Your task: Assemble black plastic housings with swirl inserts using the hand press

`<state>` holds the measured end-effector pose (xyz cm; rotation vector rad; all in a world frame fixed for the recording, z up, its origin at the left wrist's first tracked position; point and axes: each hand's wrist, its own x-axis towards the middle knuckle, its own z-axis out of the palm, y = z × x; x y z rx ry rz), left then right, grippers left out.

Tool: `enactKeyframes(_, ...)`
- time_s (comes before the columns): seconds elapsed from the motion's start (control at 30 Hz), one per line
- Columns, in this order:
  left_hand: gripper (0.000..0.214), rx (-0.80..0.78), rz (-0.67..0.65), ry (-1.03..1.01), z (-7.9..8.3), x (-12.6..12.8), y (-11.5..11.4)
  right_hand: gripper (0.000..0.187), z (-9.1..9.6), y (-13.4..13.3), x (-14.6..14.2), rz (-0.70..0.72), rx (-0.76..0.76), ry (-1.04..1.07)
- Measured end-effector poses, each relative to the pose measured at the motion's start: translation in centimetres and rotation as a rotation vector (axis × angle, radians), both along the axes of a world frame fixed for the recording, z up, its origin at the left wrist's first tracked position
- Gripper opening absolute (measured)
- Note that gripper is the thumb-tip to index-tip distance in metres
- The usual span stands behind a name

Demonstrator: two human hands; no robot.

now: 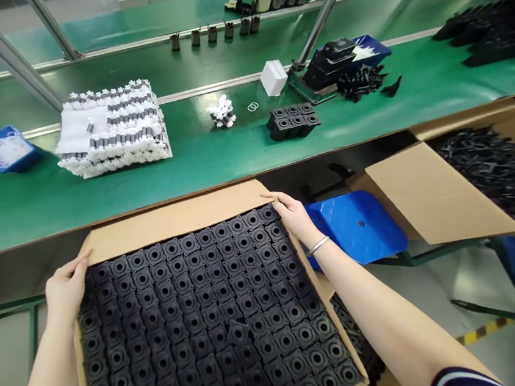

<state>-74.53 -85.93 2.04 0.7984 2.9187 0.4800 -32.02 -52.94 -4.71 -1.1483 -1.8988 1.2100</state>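
Note:
Low in the middle of the head view is a cardboard box [177, 220], its far flap folded outward against the bench edge. Rows of square black plastic parts [211, 277], each with a round hole, fill it; one near the middle sits tilted. My left hand [67, 293] grips the box's far left corner, thumb on top. At the far right corner my right hand [294, 217] is closed on the cardboard, a silver bangle on that wrist. The near edge of the box falls outside the picture.
On the green bench [217, 160] stand stacked white-and-grey parts [113, 131], a blue bin of white rings [5, 149], a black block [293, 121] and a white block [274, 78]. Right of the box are a blue stool [357, 225] and an open carton [446, 191] of black parts.

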Motion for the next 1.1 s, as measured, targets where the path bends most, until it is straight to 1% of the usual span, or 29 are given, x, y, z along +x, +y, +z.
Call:
enactKeyframes(0.13,0.04,0.042,0.069,-0.05,0.4,1.2,-0.8,0.035,0.3,-0.7,0.8,-0.001,0.009,0.011)
enactKeyframes(0.37,0.039,0.107,0.099,-0.059,0.7,3.2,-2.5,0.036,0.6,-2.1,2.3,-0.017,0.018,0.018)
enactKeyframes(0.53,0.039,0.119,0.103,-0.047,0.7,3.7,-3.2,0.037,0.6,-2.5,2.6,-0.024,0.017,0.03)
enactKeyframes(0.7,0.041,0.1,0.086,-0.026,0.9,3.5,-3.1,0.037,0.8,-2.9,2.4,-0.031,0.016,0.041)
enactKeyframes(0.87,0.038,0.102,0.053,0.0,1.0,3.7,-3.1,0.04,0.9,-3.3,2.4,-0.025,0.026,0.047)
enactKeyframes(1.1,0.041,0.083,0.025,0.044,0.8,5.0,-4.8,0.042,1.2,-4.6,3.8,-0.023,0.068,0.049)
